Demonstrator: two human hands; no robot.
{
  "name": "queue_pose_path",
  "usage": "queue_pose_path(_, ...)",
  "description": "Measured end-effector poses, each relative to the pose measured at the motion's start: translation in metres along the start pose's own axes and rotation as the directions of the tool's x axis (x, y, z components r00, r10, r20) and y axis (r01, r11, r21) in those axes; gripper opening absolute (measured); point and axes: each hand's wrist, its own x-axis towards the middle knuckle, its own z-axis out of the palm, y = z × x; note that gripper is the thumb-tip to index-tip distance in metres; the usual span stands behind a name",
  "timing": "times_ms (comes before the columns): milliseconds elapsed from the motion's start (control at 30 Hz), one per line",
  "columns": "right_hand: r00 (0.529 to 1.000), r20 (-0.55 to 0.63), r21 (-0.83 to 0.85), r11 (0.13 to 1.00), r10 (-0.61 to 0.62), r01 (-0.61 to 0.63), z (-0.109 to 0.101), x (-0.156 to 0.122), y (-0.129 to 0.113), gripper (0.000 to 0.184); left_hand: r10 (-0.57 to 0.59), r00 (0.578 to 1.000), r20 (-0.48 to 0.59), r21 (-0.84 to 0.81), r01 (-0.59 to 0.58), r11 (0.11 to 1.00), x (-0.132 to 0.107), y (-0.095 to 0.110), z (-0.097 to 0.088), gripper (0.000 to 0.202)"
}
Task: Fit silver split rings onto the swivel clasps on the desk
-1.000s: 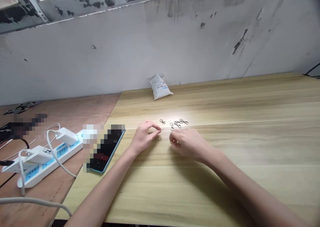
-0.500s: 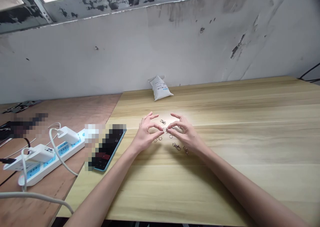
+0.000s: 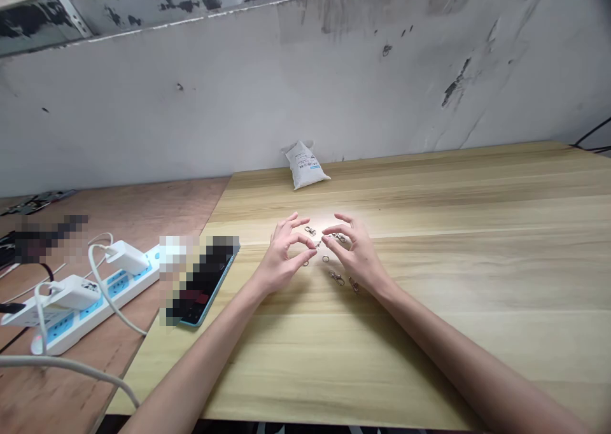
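Left grip (image 3: pixel 284 256) and right grip (image 3: pixel 358 256) are both half open, fingertips nearly meeting over the bench (image 3: pixel 429 357) (can't tell if either pinches a tiny part). Swivel clasps (image 3: pixel 336 278) and a small metal ring (image 3: pixel 325 258) sit just below them, more clasps (image 3: pixel 310 230) at 12 o'clock. Open room at 3 o'clock; bench edge (image 3: pixel 136 357) at 8, phone (image 3: pixel 205 281) just inside it.

Bare left forearm (image 3: pixel 200 351), bare right forearm (image 3: pixel 458 351)

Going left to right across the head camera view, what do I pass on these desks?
White power strip, phone, left hand, small metal ring, right hand.
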Motion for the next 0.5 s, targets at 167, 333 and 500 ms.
queue_pose_path(167, 0.972, 0.114, -0.142, 0.964, -0.208, 0.223, -0.003, -0.005, -0.012, 0.017, -0.006, 1.000, -0.026, -0.022, 0.006, 1.000, 0.000, -0.001, 0.000, 0.006)
queue_pose_path(333, 0.944, 0.096, -0.296, 0.896, -0.316, 0.331, 0.004, -0.010, -0.017, 0.021, -0.016, 0.998, -0.055, -0.040, 0.013, 0.999, 0.000, -0.001, 0.000, 0.006)
queue_pose_path(500, 0.942, 0.048, -0.391, 0.861, -0.333, 0.325, 0.009, -0.010, -0.016, 0.021, -0.019, 0.998, -0.063, -0.075, 0.014, 0.997, 0.000, 0.004, 0.002, 0.006)
